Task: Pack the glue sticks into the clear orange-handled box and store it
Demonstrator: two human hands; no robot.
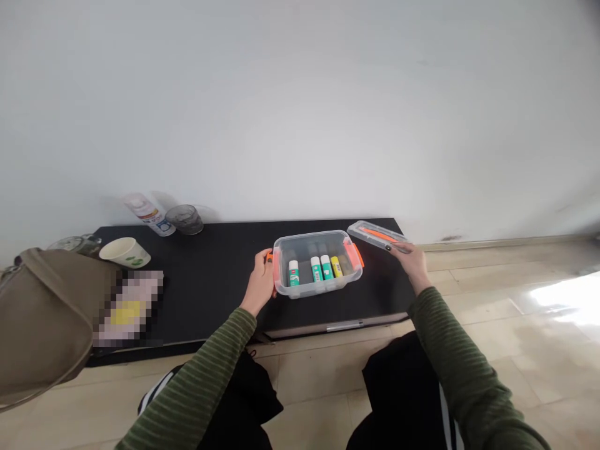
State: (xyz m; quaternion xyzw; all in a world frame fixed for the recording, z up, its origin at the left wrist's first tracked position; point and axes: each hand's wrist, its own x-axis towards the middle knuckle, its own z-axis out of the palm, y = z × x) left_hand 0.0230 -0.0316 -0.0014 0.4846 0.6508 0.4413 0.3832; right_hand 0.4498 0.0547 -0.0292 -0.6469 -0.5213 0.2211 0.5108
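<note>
A clear plastic storage box (309, 289) with orange latches is at the middle of the black cabinet top. My left hand (260, 282) grips its left end by the latch. Inside stand or lean several glue sticks: a green one (294, 275) on the left, two green ones (321, 269) near the middle, and a yellow one (336, 267) beside them. To the right, my right hand (411, 262) is closed on the near right end of a clear case (370, 231) with an orange strip in it. I cannot tell whether this case is the box's lid.
On the cabinet's (210, 281) left side are a paper cup (125, 252), a dark glass (185, 220), a spray can (150, 214) and a blurred pink packet (131, 306). A brown bag (47, 319) covers the left end. A white wall (300, 125) rises behind.
</note>
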